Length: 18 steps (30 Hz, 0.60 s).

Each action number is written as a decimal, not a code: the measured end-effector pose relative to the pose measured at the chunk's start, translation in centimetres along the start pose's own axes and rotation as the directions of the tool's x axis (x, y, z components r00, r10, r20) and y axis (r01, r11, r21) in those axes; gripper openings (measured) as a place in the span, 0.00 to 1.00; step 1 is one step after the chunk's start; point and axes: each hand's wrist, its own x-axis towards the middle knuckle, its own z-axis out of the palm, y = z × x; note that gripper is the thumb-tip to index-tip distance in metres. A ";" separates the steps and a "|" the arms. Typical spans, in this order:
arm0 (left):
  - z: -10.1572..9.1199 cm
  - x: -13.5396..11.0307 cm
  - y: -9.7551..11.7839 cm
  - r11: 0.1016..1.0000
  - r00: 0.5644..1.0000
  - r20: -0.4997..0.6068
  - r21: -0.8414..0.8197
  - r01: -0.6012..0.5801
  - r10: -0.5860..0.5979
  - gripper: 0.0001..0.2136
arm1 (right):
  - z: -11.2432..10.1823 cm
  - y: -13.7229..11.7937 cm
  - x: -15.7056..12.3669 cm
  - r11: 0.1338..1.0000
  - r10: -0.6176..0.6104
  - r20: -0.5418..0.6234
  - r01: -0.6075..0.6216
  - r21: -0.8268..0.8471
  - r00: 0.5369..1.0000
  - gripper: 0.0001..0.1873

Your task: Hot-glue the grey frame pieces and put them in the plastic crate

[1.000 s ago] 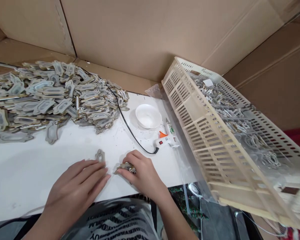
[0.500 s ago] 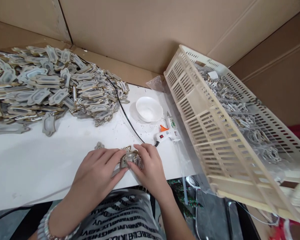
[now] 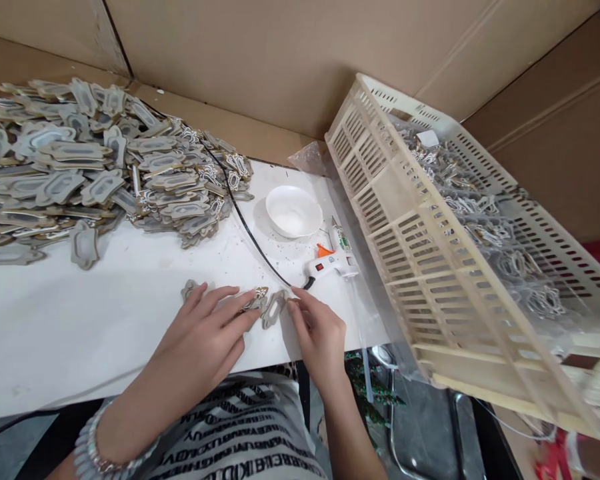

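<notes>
My left hand lies on the white table with its fingers spread, their tips pressing down a patterned cut-out piece. A grey frame-shaped piece lies just right of it, between the two hands. My right hand rests beside that piece with its fingertips touching the right end. Another small grey piece peeks out behind my left hand.
A big heap of grey cut-out pieces covers the table's left back. A white bowl and a white glue gun with a black cord sit right of centre. A tilted cream crate holds more pieces. Cardboard walls surround the table.
The left hand slid rightward to the pieces and now presses one down. The right hand let go of the piece it gripped; a grey frame piece now lies apart between the hands.
</notes>
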 end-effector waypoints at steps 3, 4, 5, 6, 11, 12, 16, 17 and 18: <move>-0.2 0.4 0.3 0.999 0.999 0.040 -0.002 -0.034 0.034 0.16 | 0.0 0.3 0.0 0.999 0.013 -0.044 -0.014 -0.039 0.999 0.14; -0.3 0.5 0.3 0.999 0.998 0.045 -0.005 -0.037 0.037 0.17 | -0.1 0.3 0.1 0.998 0.001 -0.045 -0.003 -0.057 0.999 0.14; -0.3 0.6 0.4 0.999 0.998 0.048 -0.008 -0.038 0.038 0.18 | -0.1 0.4 0.1 0.996 -0.015 -0.049 0.011 -0.088 0.999 0.14; -0.3 0.6 0.4 0.999 0.998 0.049 -0.009 -0.038 0.039 0.19 | -0.1 0.5 0.1 0.991 -0.031 -0.062 0.023 -0.131 0.998 0.14; 0.0 0.4 -0.1 0.998 0.998 0.016 0.039 -0.054 0.053 0.16 | 0.0 0.3 -0.2 0.958 -0.124 -0.182 0.070 -0.278 0.975 0.11; 0.0 0.4 -0.3 0.998 0.999 0.003 0.044 -0.051 0.051 0.14 | 0.0 0.1 -0.3 0.965 -0.141 -0.178 0.095 -0.246 0.974 0.10; 0.0 0.3 -0.4 1.000 0.999 -0.033 0.029 0.004 -0.003 0.10 | 0.2 -1.2 -0.9 0.970 -0.232 -0.057 0.227 -0.086 0.971 0.09; 0.0 0.3 -0.3 0.999 0.999 -0.038 0.032 0.032 -0.031 0.10 | 0.3 -1.5 -0.9 0.963 -0.262 -0.014 0.261 -0.069 0.965 0.10; 0.0 0.3 -0.1 0.997 0.997 -0.044 0.042 0.067 -0.065 0.09 | 0.4 -1.8 -1.0 0.954 -0.291 0.029 0.292 -0.061 0.956 0.11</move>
